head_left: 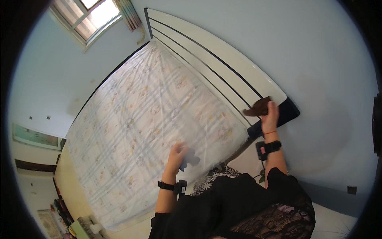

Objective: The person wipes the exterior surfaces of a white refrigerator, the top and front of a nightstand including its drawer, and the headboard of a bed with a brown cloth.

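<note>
My right hand [270, 119] grips a brown cloth [259, 107] against or just in front of the glossy cream headboard [226, 44], near its dark end post. The thumb lies on top of the cloth. My left hand [178, 155] is above the near part of the bed, with a small dark blue item [183, 165], perhaps a cloth, showing beside its fingers. How the left fingers hold it is partly hidden. Below both hands lies the mattress with a pale, patterned sheet [143, 119], wrinkled towards the far corner.
A blue wall [322, 89] rises behind the headboard. A window [95, 21] with a striped curtain [129, 15] is at the far corner. Tiled floor [68, 170] runs along the bed's left side, with a green-topped piece of furniture [80, 229] at the lower left.
</note>
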A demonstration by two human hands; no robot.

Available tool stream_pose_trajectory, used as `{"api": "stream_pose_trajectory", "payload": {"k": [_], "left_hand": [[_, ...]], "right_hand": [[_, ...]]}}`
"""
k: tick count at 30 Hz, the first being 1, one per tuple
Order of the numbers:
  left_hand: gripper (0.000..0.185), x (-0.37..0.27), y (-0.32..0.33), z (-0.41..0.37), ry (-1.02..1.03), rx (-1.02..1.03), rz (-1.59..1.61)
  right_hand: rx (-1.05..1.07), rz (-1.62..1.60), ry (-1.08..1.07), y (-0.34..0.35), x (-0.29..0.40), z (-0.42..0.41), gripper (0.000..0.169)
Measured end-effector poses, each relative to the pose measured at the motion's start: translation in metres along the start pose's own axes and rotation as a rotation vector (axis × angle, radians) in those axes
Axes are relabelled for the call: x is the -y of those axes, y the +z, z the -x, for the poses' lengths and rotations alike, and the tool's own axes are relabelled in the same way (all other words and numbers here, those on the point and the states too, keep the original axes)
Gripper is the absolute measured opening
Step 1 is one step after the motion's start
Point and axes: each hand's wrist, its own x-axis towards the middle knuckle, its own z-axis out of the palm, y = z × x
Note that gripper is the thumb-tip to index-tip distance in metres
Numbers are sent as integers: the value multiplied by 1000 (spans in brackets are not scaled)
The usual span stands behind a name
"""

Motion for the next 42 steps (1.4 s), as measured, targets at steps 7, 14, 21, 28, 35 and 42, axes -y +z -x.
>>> {"api": "stream_pose_trajectory", "payload": {"k": [7,14,21,28,35,42], "left_hand": [[39,1,6,-9,-200,-21,26],[42,12,-7,-5,-194,-44,1],[48,-10,-6,-3,-247,-47,17],[48,-12,-2,1,-200,-13,104],[44,-15,13,1,-125,36,104],[47,0,20,-16,-88,225,39]], "right_hand": [[-97,1816,-1060,-18,39,-89,37],[-35,1904,-1099,21,12,-132,34],[276,1502,-976,78,22,-201,37],[291,1807,-1053,137,-13,-212,19],[218,1608,-643,65,12,-163,20],[164,1960,-908,-61,69,-59,25]]}}
